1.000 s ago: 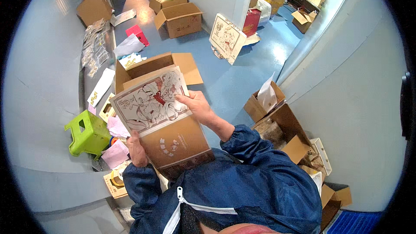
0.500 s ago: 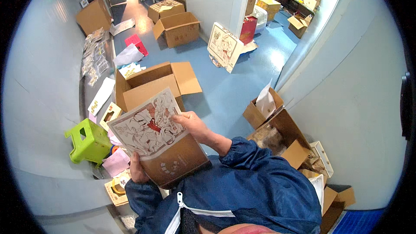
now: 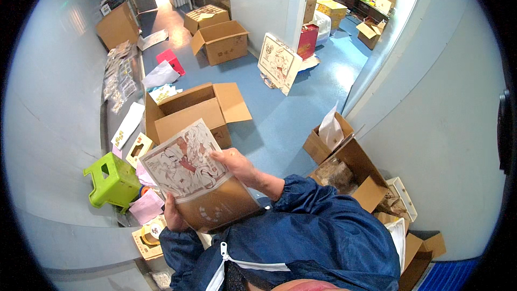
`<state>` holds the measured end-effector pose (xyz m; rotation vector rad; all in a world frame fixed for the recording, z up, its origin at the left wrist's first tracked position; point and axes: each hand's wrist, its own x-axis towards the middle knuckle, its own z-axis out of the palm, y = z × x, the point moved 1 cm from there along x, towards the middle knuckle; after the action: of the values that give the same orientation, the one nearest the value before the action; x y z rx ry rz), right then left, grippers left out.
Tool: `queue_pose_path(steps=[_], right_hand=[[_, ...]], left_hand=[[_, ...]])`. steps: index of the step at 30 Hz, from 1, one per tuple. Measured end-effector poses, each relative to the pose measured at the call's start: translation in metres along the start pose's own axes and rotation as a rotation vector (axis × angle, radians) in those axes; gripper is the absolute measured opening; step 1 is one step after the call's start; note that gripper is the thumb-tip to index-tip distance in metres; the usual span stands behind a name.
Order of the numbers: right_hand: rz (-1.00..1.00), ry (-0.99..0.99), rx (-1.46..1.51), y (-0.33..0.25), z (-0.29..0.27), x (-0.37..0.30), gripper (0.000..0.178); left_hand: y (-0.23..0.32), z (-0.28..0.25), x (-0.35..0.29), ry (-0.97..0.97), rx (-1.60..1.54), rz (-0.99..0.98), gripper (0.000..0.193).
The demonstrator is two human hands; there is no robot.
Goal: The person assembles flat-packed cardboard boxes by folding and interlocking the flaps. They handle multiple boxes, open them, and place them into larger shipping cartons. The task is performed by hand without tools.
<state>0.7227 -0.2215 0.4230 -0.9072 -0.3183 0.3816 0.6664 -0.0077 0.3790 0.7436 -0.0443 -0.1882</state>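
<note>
Between my hands is a flat rectangular printed package [image 3: 207, 183], white with a line drawing in red and brown on its far half and plain golden brown on its near half. My left hand [image 3: 174, 214] grips its lower left edge, thumb on top. At the upper right edge my right hand [image 3: 236, 165] pinches it, thumb over the drawing, the other fingers mostly hidden beneath. The package is held tilted in front of my blue jacket. Just beyond it an open cardboard box [image 3: 191, 118] stands on the floor, its flaps spread.
A green plastic stool [image 3: 112, 180] lies tipped at the left, by pink papers [image 3: 146, 206]. Another open carton [image 3: 223, 43] stands farther off. An illustrated white panel [image 3: 279, 62] leans near the doorway. Open cartons [image 3: 366, 172] crowd the right wall. Clear-wrapped items [image 3: 119, 78] lie along the left wall.
The package has dipped slightly toward me and its glare has shifted, with both hands still gripping it. The whole view has shifted a little.
</note>
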Motion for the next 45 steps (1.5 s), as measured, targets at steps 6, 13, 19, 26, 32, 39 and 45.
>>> queue_pose_path(steps=[6,13,19,26,32,39,45], right_hand=[[-0.049,0.015,-0.220,0.003,-0.011,-0.002,0.037],[-0.067,0.024,-0.162,0.010,-0.012,-0.005,0.037],[-0.108,0.027,-0.249,0.006,-0.013,-0.013,0.036],[-0.006,0.189,-0.097,0.005,0.001,-0.023,0.035],[0.143,0.314,-0.212,-0.011,0.010,-0.035,0.035],[0.214,0.318,-0.302,0.017,-0.005,-0.071,0.032],[0.126,0.282,-0.193,-0.039,0.037,-0.054,0.032]], left_hand=[[-0.008,-0.002,-0.002,-0.025,-0.019,-0.049,0.054],[-0.014,-0.008,-0.004,-0.026,-0.066,-0.082,0.053],[-0.016,0.002,-0.008,-0.026,-0.083,-0.103,0.053],[-0.005,0.011,-0.012,0.022,-0.083,-0.190,0.051],[-0.009,0.016,-0.025,0.126,-0.034,-0.140,0.049],[-0.019,0.033,-0.045,0.091,-0.195,-0.285,0.052],[0.028,0.082,-0.036,0.051,-0.164,-0.284,0.054]])
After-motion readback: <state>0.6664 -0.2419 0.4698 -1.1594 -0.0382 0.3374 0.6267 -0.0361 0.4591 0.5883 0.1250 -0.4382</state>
